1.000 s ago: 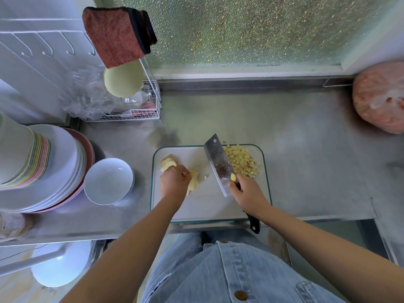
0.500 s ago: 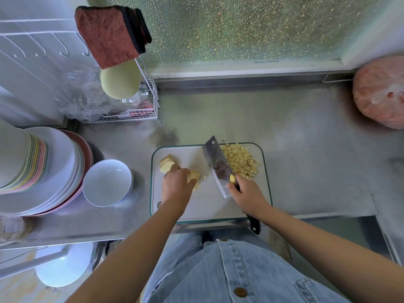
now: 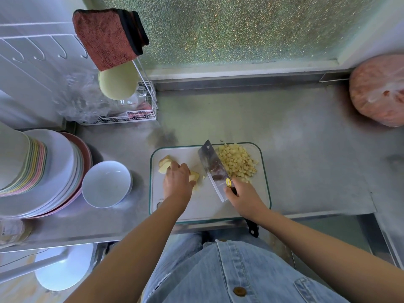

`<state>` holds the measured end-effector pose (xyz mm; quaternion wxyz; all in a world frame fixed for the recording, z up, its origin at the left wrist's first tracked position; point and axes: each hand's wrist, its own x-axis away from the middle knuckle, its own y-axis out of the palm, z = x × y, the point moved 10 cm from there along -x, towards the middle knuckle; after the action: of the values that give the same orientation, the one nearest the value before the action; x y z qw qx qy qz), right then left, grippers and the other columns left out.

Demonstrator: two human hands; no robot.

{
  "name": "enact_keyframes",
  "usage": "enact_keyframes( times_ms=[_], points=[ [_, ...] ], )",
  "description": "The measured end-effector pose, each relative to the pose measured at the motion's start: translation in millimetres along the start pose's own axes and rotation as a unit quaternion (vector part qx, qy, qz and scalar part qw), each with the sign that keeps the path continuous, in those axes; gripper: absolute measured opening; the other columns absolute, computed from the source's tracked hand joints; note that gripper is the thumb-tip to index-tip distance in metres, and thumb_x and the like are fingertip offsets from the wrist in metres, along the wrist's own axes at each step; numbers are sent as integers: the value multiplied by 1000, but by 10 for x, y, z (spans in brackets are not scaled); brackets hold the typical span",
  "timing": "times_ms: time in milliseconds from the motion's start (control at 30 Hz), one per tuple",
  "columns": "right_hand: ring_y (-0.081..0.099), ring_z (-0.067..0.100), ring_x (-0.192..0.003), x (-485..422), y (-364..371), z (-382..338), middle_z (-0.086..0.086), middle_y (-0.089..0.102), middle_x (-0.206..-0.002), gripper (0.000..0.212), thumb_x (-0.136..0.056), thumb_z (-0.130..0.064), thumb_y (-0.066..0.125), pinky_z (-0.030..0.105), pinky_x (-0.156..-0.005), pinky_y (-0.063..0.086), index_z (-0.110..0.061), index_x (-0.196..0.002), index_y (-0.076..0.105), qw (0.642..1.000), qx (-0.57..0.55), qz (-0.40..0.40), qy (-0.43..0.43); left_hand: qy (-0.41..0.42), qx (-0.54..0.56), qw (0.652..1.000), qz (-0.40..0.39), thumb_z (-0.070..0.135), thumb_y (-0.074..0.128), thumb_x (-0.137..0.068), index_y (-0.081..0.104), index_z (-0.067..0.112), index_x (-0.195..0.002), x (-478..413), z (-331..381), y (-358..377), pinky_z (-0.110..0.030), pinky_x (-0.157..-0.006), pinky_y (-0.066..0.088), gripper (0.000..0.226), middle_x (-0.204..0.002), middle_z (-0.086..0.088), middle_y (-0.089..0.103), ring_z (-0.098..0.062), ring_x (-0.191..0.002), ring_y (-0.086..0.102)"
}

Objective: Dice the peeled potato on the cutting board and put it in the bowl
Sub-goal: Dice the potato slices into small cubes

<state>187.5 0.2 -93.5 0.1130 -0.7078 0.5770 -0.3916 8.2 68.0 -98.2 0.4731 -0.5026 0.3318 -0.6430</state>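
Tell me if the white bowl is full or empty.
Empty: the bowl shows a bare white inside; the diced potato lies on the cutting board.

Daylight glows through a frosted, pebbled window (image 3: 229, 29) behind the steel surface (image 3: 295, 132). White hooks (image 3: 62, 51) line the left wall; a white stool (image 3: 63, 270) stands below.

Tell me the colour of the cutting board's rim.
Teal-green, edging the white cutting board; the head view shows it best.

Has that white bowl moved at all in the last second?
No. The bowl sits in the same spot, against the plates and left of the board.
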Motion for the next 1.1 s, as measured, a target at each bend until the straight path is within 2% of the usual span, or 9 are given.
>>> enact_keyframes(
  times_ms=[133,233,367,500,600,667,733,933,1100],
  points=[
    [32,14,-54,25,-27,-1,1,38,-59,31,-98,-22,44,31,-54,23,-14,-70,35,1000,6,8,1,-2,-26,1000,1,33,67,-89,59,10,-115,22,4,21,-32,-84,51,36,-122,-9,44,-23,-98,53],
    [31,13,-53,41,-32,-11,0,37,-59,32,-98,-21,45,30,-53,22,-15,-68,33,1000,6,8,1,-5,-41,999,-33,35,67,-88,59,9,-116,-9,7,105,-33,-88,48,39,-122,-10,46,-24,-104,51],
    [33,12,-54,64,-29,-27,-1,39,-59,32,-97,-22,45,29,-53,23,-17,-68,34,1000,-1,10,-1,8,-27,999,-46,29,66,-89,64,12,-109,11,56,168,-31,-86,48,27,-115,-8,56,-23,-105,53],
    [31,12,-53,69,-42,-15,-1,37,-58,33,-97,-22,45,29,-52,22,-17,-67,33,1000,-6,16,4,-30,156,986,-46,25,70,-85,61,16,-89,-15,-66,73,-25,-69,44,14,-86,4,64,-16,-81,58],
    [31,12,-53,64,-52,-1,-2,36,-57,34,-97,-23,46,28,-52,22,-17,-66,33,1000,-8,22,10,-58,237,967,-68,24,70,-85,62,18,-94,-100,-189,41,-24,-60,42,14,-85,4,62,-17,-76,60],
    [31,12,-53,65,-60,2,-2,37,-58,33,-97,-23,46,29,-53,22,-16,-67,33,1000,-12,25,12,-71,285,952,-82,18,65,-87,65,13,-103,-133,-259,69,-31,-68,54,17,-89,-2,66,-23,-76,66],
    [31,13,-53,68,-58,1,-2,37,-57,34,-97,-24,47,29,-52,22,-16,-66,33,999,-12,26,15,-81,323,938,-98,12,63,-87,67,12,-108,-134,-314,114,-42,-78,58,22,-92,-7,68,-27,-78,67],
    [34,15,-54,59,-44,5,2,40,-59,33,-96,-25,47,31,-53,23,-15,-67,35,999,-11,30,22,-104,324,935,-102,12,74,-81,72,11,-105,-129,-387,159,-38,-79,56,24,-85,-5,69,-23,-76,63],
    [37,17,-56,62,-20,16,5,45,-61,31,-96,-26,46,33,-56,28,-14,-69,37,999,-9,23,30,-71,219,969,-89,17,74,-82,71,15,-105,-146,-299,87,-24,-73,42,23,-94,-1,66,-18,-85,58]
  ],
)
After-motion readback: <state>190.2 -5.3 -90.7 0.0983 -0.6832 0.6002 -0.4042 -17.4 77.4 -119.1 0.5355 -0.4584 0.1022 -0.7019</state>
